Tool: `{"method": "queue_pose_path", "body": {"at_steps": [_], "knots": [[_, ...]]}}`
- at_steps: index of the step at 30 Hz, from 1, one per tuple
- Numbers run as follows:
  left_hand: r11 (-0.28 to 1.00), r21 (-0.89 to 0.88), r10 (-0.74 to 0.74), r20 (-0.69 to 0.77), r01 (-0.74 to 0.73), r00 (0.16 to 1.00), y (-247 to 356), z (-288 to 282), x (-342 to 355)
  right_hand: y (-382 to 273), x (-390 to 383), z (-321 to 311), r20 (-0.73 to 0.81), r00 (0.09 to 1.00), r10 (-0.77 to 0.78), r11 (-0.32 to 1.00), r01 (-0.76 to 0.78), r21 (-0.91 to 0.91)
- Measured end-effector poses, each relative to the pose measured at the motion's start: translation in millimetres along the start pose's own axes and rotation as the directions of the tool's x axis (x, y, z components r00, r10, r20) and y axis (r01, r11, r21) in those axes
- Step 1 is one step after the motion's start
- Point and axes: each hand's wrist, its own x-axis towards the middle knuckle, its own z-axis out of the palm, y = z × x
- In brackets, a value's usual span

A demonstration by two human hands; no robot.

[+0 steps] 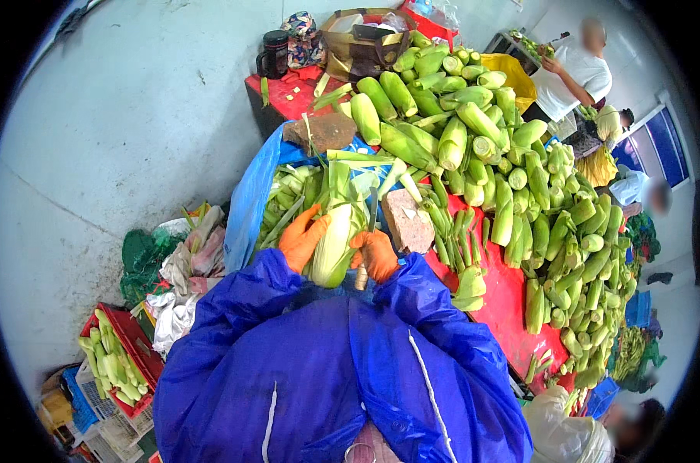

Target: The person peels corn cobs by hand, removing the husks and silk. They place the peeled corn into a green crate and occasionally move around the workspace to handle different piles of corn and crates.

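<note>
My left hand (300,241), in an orange glove, grips a corn ear (333,245) with pale inner husk and loosened green leaves at its top. My right hand (374,255), also orange-gloved, is closed round the wooden-handled knife (361,278), whose blade points up beside the ear. Behind them lie stripped husks (284,201) on blue plastic (249,216). A rough brown block (408,224) sits just right of my hands, and another block (317,131) is farther back.
A large heap of corn (550,224) covers much of the red tabletop (504,309). A red crate (137,351) of corn stands at lower left. Bags (357,42) and a black flask (272,54) sit at the back. Several people, including one in white (577,73), are along the right.
</note>
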Motion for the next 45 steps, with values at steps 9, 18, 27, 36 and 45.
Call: {"method": "queue_pose_path", "body": {"at_steps": [9,18,27,36,45], "knots": [[0.85,-0.527,-0.018,0.002,0.016,1.0,6,35,0,-15,-15,14,0.227,0.974,0.015,0.995,-0.036,0.091],[0.787,-0.616,-0.223,-0.245,0.026,0.944,-41,-30,44,-10,-17,7,-0.093,0.995,-0.047,0.966,0.069,0.251],[0.803,-0.59,-0.039,-0.189,-0.081,0.981,-3,-51,34,-13,25,-56,-0.305,0.918,-0.252,0.956,0.188,-0.225],[0.929,-0.355,-0.017,0.232,0.101,0.973,22,-31,13,-75,-4,47,0.3,0.947,-0.112,0.738,0.281,-0.613],[0.899,-0.425,0.048,0.345,0.11,0.937,33,-17,16,-59,7,47,0.105,0.984,-0.146,0.922,0.174,-0.346]]}}
